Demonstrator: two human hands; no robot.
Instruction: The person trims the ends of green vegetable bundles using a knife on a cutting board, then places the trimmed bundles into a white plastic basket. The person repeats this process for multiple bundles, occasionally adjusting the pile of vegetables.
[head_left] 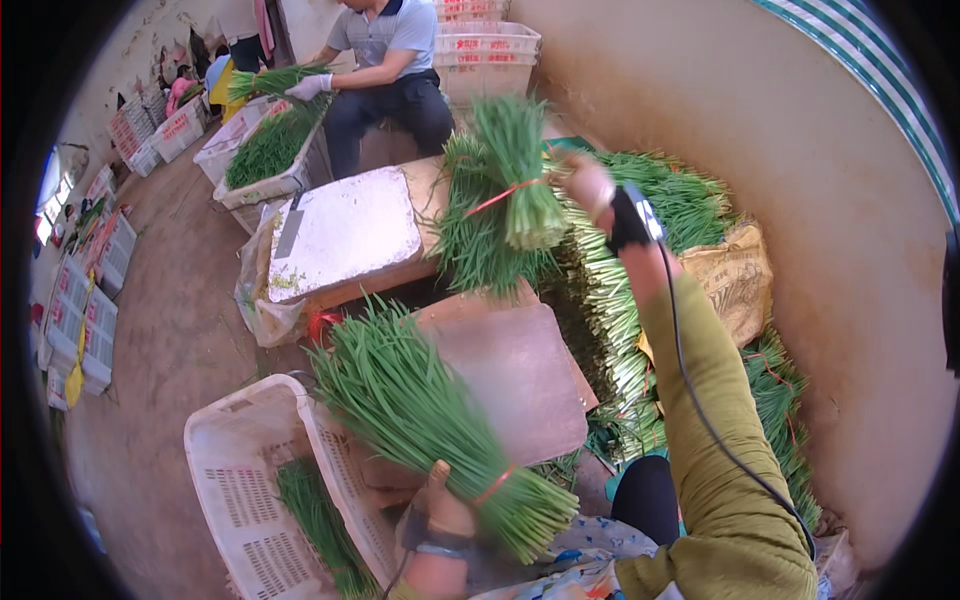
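The right arm, in an olive sleeve, is stretched up and forward from the lower right, with a black strap worn at the wrist and a thin cable run down along the forearm. The right hand [590, 185] is raised, its fingers closed in a grip. The left hand [440, 510] is kept low and near the body, a band worn at the wrist, its fingers curled shut.

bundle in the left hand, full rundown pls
The bundle is a thick sheaf of long green stalks, paler at the cut ends, tied near those ends with a red band. It lies slanted, tips fanning up-left over the white crate. The left hand grips it just beside the band.
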